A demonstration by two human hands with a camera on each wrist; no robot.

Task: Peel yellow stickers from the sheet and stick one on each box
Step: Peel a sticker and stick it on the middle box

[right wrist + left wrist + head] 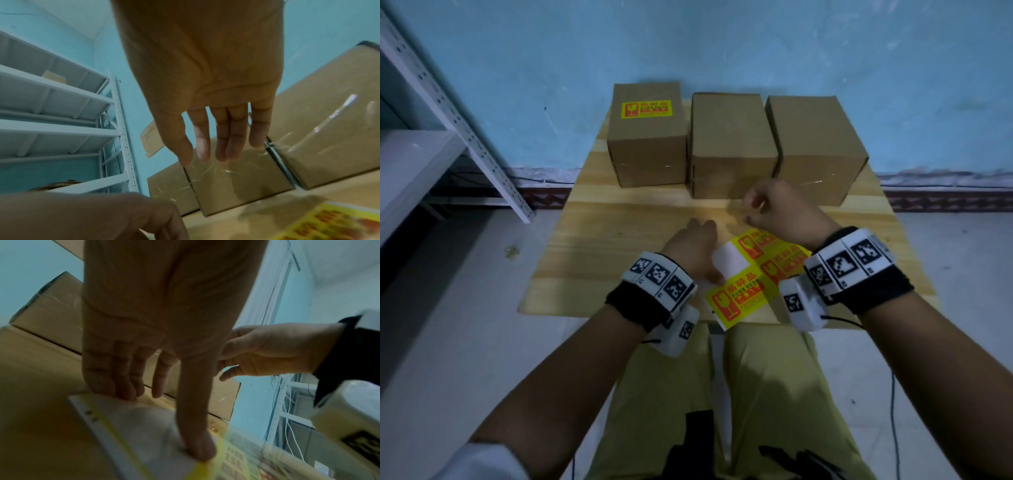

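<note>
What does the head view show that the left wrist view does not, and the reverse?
Only the head view shows the yellow fragile sticker already on top of the left cardboard box, the bare tops of the middle cardboard box and the right cardboard box, and the light wooden table.

Only the left wrist view shows the left hand's fingertips pressing the white peeled patch of backing.

Both show the yellow sticker sheet, the left hand on it, and the right hand raised, holding nothing.

Place: storeroom or packing room | Evidence: white slotted metal shelving [431, 113] at left (mostly bare), cardboard boxes [732, 144] on a wooden table [619, 219], blue painted wall [722, 41] beyond
</note>
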